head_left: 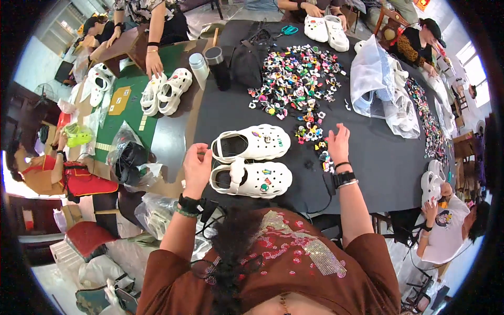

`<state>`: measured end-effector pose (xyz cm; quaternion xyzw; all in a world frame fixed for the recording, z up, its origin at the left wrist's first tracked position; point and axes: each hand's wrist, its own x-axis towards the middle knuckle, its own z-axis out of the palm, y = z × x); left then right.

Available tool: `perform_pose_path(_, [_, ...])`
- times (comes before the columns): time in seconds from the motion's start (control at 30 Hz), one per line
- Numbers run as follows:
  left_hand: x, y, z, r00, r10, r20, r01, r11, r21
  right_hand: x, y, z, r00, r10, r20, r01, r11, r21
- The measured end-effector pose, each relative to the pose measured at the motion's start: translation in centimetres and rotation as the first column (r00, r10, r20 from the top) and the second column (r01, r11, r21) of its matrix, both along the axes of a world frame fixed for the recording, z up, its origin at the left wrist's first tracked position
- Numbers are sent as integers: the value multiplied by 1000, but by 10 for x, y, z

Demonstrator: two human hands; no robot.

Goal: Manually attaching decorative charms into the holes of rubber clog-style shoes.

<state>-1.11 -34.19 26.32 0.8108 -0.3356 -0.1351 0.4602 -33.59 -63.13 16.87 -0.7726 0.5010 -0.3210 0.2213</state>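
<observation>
Two white clogs lie side by side on the black table in front of me, toes to the right. The far clog (257,142) and the near clog (254,179) both carry small coloured charms on their holed tops. My left hand (197,165) is by their heel ends, fingers loosely bent with nothing visible in them; whether it touches a heel strap I cannot tell. To the right of the clogs, my right hand (338,145) hovers beside a strand of loose charms (308,132), fingers stretched out and apart from the thumb. No held object shows there.
A large heap of charms (299,76) spreads beyond the clogs. A dark tumbler (217,69), a white bottle (199,70) and a black bag (245,63) stand at far left. At right lies a clear bag of clogs (373,79). Several co-workers handle clogs around the tables.
</observation>
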Motion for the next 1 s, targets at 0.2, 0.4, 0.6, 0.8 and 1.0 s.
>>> perform_pose_path(0.2, [10, 16, 24, 967, -230, 107, 215, 968, 132, -16, 29, -23, 986, -116, -118, 91, 977, -195])
perform_pose_path(0.4, [-16, 2, 31, 950, -307, -50, 308, 909, 282, -31, 44, -49, 963, -164, -216, 123, 974, -189])
perform_pose_path(0.6, [-13, -8, 11, 933, -255, 252, 193, 949, 249, -34, 42, -45, 973, -155, -168, 128, 979, -161])
perform_pose_path(0.8, [-18, -4, 20, 919, -323, 225, 251, 922, 297, -35, 43, -49, 985, -129, -113, 110, 981, -161])
perform_pose_path(1.0, [-6, 17, 14, 953, -168, 251, 120, 973, 195, -48, 19, -45, 990, -102, -98, 97, 994, -60])
